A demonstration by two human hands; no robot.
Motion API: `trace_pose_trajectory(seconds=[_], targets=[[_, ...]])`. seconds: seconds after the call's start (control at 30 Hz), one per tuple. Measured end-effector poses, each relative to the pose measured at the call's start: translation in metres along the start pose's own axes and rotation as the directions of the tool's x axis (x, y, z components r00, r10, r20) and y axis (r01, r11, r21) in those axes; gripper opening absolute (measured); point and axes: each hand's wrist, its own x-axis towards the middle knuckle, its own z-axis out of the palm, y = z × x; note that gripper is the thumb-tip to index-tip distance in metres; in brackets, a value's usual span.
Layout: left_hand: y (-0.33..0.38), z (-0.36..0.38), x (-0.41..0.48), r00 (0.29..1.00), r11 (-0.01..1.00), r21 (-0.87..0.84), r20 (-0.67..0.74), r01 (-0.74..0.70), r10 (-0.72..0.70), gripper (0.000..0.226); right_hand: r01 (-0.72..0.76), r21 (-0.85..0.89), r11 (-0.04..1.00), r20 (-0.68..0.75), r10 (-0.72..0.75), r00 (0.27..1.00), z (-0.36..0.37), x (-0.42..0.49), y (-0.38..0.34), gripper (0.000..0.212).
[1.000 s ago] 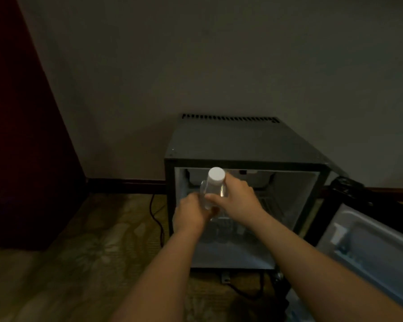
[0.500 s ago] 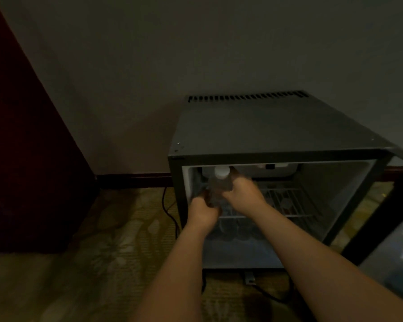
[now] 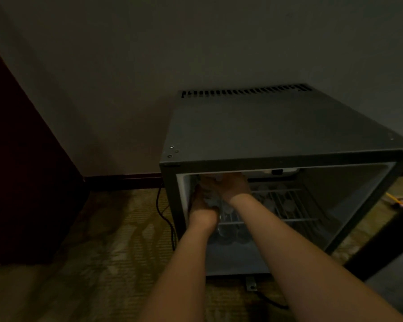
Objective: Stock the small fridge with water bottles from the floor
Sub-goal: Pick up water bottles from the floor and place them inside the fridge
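Observation:
A small dark fridge (image 3: 277, 133) stands open against the wall. Both my hands reach inside at its upper left. My left hand (image 3: 201, 201) grips the lower body of a clear water bottle (image 3: 211, 194), and my right hand (image 3: 233, 185) holds its upper part. The bottle's white cap is partly hidden under the fridge's top edge. The bottle is over the left end of the wire shelf (image 3: 286, 203). Other clear bottles (image 3: 228, 231) stand dimly below the shelf.
The fridge door (image 3: 386, 240) hangs open at the right. A black cable (image 3: 165, 217) runs down the fridge's left side onto patterned carpet (image 3: 79, 263). Dark wooden furniture (image 3: 21, 170) fills the left. A yellow object (image 3: 393, 198) lies on the floor at far right.
Both hands have carried the bottle from in front of the fridge opening into its upper left interior. The view has moved closer to the fridge.

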Motion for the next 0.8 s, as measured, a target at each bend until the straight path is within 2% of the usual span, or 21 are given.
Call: trace_pose_trajectory(seconds=[0.1, 0.3, 0.47, 0.6, 0.8], targets=[[0.0, -0.002, -0.005, 0.999, 0.999, 0.012, 0.01, 0.044, -0.044, 0.057, 0.012, 0.033, 0.999, 0.049, -0.014, 0.999, 0.006, 0.0, -0.002, 0.062], [-0.005, -0.011, -0.02, 0.996, 0.984, -0.17, 0.085, 0.052, -0.038, 0.055, -0.038, 0.024, 0.999, 0.069, 0.036, 0.997, 0.0, -0.009, -0.009, 0.052], [-0.008, -0.018, -0.046, 0.991, 0.941, -0.316, 0.094, 0.119, -0.094, 0.035, -0.066, -0.07, 0.995, 0.091, 0.072, 0.993, -0.015, -0.032, 0.002, 0.037], [0.002, -0.021, -0.072, 0.985, 0.957, -0.275, 0.165, 0.092, -0.047, 0.028, -0.078, -0.08, 0.994, 0.115, 0.087, 0.99, -0.032, -0.066, 0.015, 0.022], [0.02, -0.021, -0.12, 0.937, 0.983, -0.158, 0.347, 0.095, -0.035, 0.026, 0.004, -0.2, 0.98, 0.168, 0.03, 0.985, -0.079, -0.13, 0.007, 0.024]])
